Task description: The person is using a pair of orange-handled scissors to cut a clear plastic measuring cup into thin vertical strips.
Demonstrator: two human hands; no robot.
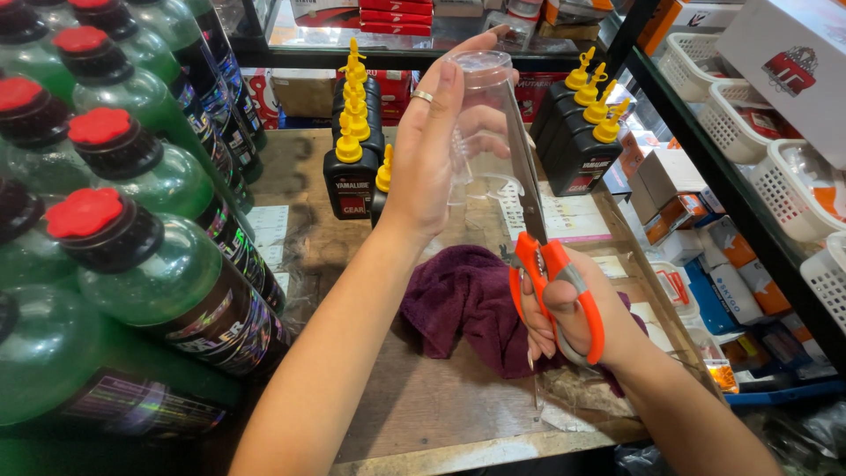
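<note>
My left hand point(432, 145), a ring on one finger, is wrapped around a clear plastic bottle point(480, 115) held upright above the counter. My right hand point(573, 322) grips the orange handles of a pair of scissors point(538, 220). The scissor blades point up and lie against the right side of the clear bottle. Beneath both hands a dark purple cloth point(463, 295) is crumpled on the wooden counter point(423, 405).
Several green bottles with red caps point(132, 256) are stacked on the left. Black bottles with yellow nozzles point(352, 159) stand behind the hands, more of them point(586, 123) at the right. White baskets point(775, 176) and small boxes fill the right-hand shelves.
</note>
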